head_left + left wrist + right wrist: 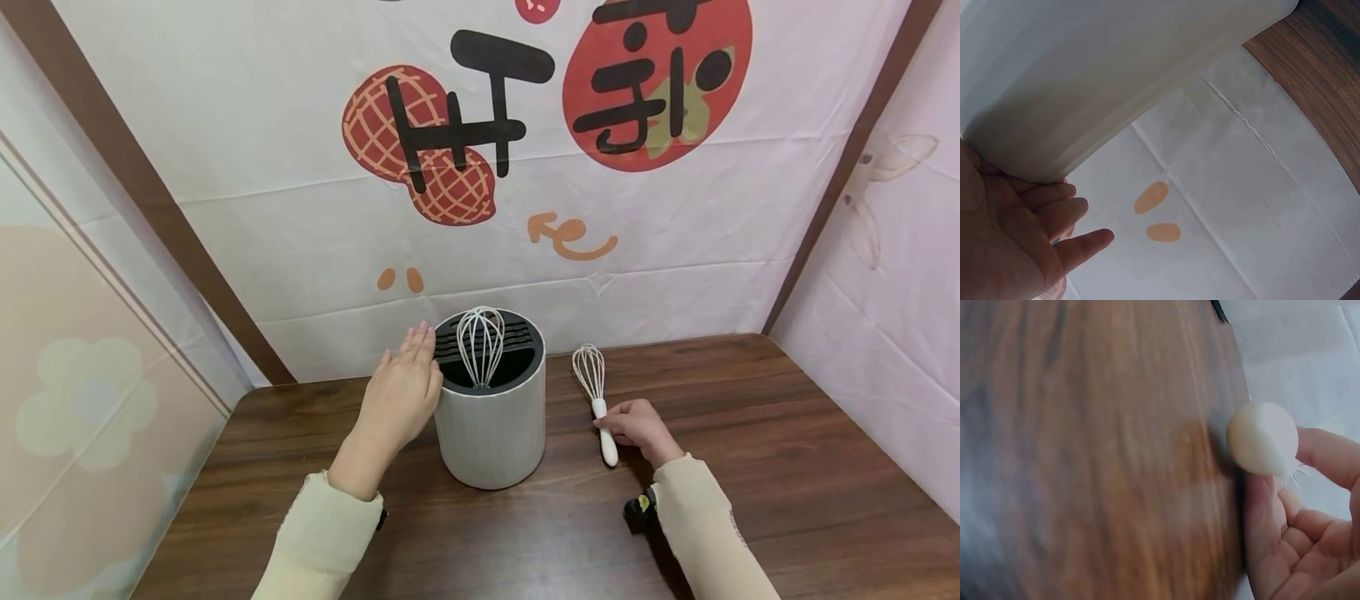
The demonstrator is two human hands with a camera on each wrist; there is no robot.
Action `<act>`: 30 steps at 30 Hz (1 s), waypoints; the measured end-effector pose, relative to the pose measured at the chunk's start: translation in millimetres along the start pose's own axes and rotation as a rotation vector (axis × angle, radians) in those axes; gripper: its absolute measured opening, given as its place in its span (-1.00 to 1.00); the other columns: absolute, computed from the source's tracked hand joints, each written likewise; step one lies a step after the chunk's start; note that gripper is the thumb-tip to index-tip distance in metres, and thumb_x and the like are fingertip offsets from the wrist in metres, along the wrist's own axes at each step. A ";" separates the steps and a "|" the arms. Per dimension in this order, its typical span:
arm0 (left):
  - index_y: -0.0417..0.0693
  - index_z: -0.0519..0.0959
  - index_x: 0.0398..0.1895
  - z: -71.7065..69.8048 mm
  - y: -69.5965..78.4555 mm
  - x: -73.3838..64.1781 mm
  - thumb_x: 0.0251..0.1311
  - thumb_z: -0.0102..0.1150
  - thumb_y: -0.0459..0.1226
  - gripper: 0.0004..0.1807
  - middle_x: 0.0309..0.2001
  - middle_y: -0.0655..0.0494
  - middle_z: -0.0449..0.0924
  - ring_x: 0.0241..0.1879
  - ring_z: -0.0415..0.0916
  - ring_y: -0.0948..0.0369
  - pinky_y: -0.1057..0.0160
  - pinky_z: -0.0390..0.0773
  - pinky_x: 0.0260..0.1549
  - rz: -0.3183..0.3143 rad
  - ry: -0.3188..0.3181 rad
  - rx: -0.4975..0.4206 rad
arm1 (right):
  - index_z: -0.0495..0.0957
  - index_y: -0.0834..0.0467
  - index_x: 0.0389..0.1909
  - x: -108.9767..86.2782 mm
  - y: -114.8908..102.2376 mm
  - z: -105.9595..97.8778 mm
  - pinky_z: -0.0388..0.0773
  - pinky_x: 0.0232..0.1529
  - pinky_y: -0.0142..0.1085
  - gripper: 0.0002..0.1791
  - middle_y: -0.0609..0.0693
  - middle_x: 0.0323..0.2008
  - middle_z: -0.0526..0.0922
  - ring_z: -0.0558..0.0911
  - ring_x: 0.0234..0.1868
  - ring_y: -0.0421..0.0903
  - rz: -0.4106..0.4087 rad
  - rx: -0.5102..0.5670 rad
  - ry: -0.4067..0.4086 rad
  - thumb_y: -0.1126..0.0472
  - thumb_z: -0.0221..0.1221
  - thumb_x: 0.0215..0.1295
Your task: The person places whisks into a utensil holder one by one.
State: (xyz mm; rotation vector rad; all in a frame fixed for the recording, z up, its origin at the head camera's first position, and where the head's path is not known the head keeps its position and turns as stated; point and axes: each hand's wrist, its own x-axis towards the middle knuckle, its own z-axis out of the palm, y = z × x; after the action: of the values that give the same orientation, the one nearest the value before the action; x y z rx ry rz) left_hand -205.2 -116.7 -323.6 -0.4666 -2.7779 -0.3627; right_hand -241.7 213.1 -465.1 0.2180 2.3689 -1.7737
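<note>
A white utensil holder with a black slotted lid stands upright on the table. One whisk rests in its open compartment, wire loops up and handle hidden inside. My left hand lies against the holder's left side, fingers extended near the rim; the left wrist view shows its fingertips at the white wall. To the right of the holder, my right hand pinches a second whisk by its white handle, wires pointing away. The right wrist view shows the rounded handle end between thumb and fingers.
The dark wood-grain table ends at a white printed cloth backdrop close behind the holder. Cloth side panels flank the table. A small black device sits at the right wrist.
</note>
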 end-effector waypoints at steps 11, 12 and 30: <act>-0.35 0.21 0.35 1.0 1.3 0.3 0.39 -0.30 -0.23 -0.46 0.39 -0.15 0.13 0.38 0.06 -0.01 -0.19 0.11 0.25 0.006 0.008 0.004 | 0.36 0.64 0.04 3.0 19.5 -22.7 0.59 -0.26 -0.39 -0.58 0.06 -0.31 0.69 0.67 -0.30 -0.23 -0.061 0.204 -0.207 0.35 0.05 0.34; -0.35 0.21 0.35 0.9 1.5 0.4 0.39 -0.29 -0.23 -0.46 0.38 -0.15 0.13 0.38 0.06 -0.01 -0.19 0.11 0.25 0.008 0.010 0.005 | 0.32 0.65 0.07 2.5 21.2 -24.7 0.59 -0.25 -0.38 -0.57 0.07 -0.29 0.69 0.68 -0.27 -0.22 -0.067 0.220 -0.231 0.35 0.03 0.36; -0.37 0.22 0.35 2.4 -0.1 -0.8 0.39 -0.29 -0.23 -0.46 0.38 -0.17 0.13 0.38 0.07 -0.01 -0.19 0.14 0.24 0.015 0.020 0.016 | -0.08 0.67 0.28 2.5 21.8 -28.5 0.51 0.02 -0.29 -0.47 0.13 -0.05 0.62 0.62 -0.03 -0.13 -0.115 0.481 -0.444 0.39 -0.20 0.47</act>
State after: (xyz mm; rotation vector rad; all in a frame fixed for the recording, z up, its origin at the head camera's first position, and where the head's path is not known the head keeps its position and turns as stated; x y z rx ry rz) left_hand -205.1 -116.3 -326.1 -0.4773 -2.7548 -0.3391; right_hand -240.8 246.6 -478.2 -0.2364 1.6632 -2.1508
